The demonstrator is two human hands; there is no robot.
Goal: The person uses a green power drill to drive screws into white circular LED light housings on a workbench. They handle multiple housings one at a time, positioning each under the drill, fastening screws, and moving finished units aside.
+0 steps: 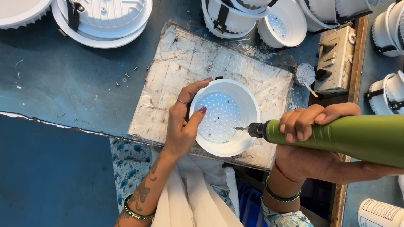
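Left hand [183,126] clasps the round white plastic downlight housing [224,117], steadying it (on a taped pad [168,84]) while right hand [311,143] grips a green electric screwdriver [336,136].

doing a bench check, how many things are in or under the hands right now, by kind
White round lamp housing with LED board, steadied by the left hand: 1
Green electric screwdriver, gripped by the right hand: 1
Taped work pad under the housing: 1
Total: 3

Green screwdriver [336,136] at white downlight [224,118]
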